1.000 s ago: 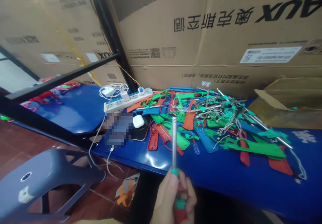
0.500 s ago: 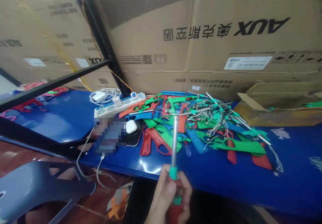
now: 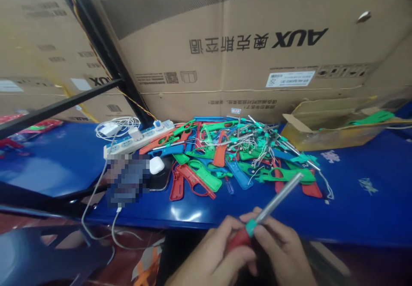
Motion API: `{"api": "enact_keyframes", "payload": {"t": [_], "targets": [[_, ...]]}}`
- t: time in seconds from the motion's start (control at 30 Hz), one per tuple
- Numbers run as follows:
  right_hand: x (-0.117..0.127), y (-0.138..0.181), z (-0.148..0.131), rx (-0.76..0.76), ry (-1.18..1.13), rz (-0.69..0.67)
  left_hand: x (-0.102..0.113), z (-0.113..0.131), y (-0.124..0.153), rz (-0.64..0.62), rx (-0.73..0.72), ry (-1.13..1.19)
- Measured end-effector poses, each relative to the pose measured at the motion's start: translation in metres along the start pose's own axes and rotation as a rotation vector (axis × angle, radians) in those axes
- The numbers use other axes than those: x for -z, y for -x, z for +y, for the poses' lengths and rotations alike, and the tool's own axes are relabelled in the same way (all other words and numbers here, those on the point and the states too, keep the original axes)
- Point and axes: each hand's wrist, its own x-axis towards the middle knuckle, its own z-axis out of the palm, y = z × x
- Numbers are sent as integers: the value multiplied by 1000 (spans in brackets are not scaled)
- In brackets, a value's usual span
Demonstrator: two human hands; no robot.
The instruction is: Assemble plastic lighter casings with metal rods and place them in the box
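Observation:
My left hand (image 3: 222,251) is closed round the red handle of a long-nosed lighter (image 3: 279,199). Its metal tube points up and to the right from a green collar. The fingers of my right hand (image 3: 280,247) grip it near the collar, at the foot of the tube. Parts of the handle are hidden by both hands. Beyond them on the blue table (image 3: 193,215) lies a heap of lighter parts: green handle shells (image 3: 206,176), a blue shell (image 3: 240,174), red shells (image 3: 176,185), and metal tubes with green pieces and white wires.
A white power strip (image 3: 141,139) with plugs and cables stands left of the heap. A white earphone case (image 3: 156,165) rests on a dark phone. An open cardboard box (image 3: 334,133) sits at the right, before big cartons (image 3: 209,71). A stool (image 3: 64,256) is at lower left.
My right hand has come in and taken hold of the lighter beside my left. The lighter has moved right and tilted from upright to the right. The view has turned slightly right.

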Motion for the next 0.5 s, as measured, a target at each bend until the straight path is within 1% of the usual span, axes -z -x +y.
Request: {"api": "enact_keyframes", "payload": {"t": [0.03, 0.07, 0.17, 0.2, 0.23, 0.3, 0.37, 0.43, 0.5], "targets": [[1, -1, 1, -18, -33, -31, 2, 1, 0, -8, 1, -32], [2, -1, 2, -27, -83, -21, 5, 1, -1, -32, 3, -57], [4, -1, 9, -5, -228, 174, 12, -4, -4, -114, 29, -147], [7, -1, 11, 3, -246, 222, 13, -7, -5, -110, 45, -186], [10, -2, 13, 11, -245, 241, 14, -9, -6, -92, 59, -230], [17, -4, 14, 44, -206, 229, 12, -12, -7, -50, 60, -313], [23, -6, 11, 109, -166, 216, 9, -11, -7, -32, 24, -362], [23, -6, 4, 170, -156, 195, 4, -8, -7, -26, -2, -364], [18, -5, -6, 219, -160, 166, -1, -4, -5, -18, 11, -334]]}}
